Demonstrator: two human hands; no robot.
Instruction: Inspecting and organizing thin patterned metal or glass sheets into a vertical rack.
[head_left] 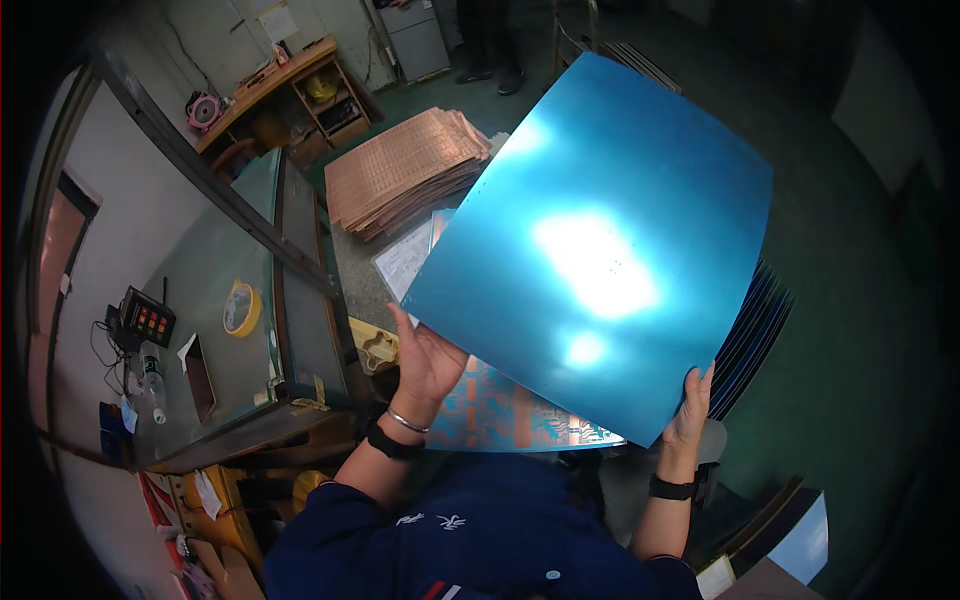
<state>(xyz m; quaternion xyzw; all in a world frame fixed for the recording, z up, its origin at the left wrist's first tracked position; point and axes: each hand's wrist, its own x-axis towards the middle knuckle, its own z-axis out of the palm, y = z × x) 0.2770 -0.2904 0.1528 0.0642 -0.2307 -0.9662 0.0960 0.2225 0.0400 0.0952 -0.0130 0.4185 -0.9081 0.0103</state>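
A large, glossy blue sheet (640,160) is tilted up in front of me, with bright light reflected in its middle. My left hand (432,362) is closed on its lower left edge; the thumb points up beside the edge and most fingers are hidden behind the sheet. At the lower right corner, my right hand (690,412) grips the side edge, its fingers partly out of sight. Below the sheet, close to my body, lies a copper-and-blue patterned circuit panel (505,412), partly covered by it.
Behind the sheet to the left stands a stack of copper-coloured panels (400,165), with a white paper (405,262) nearby. Several dark sheets (755,335) stand in a row at right. A glass-topped bench at left bears a yellow tape roll (241,308) and a bottle (152,378).
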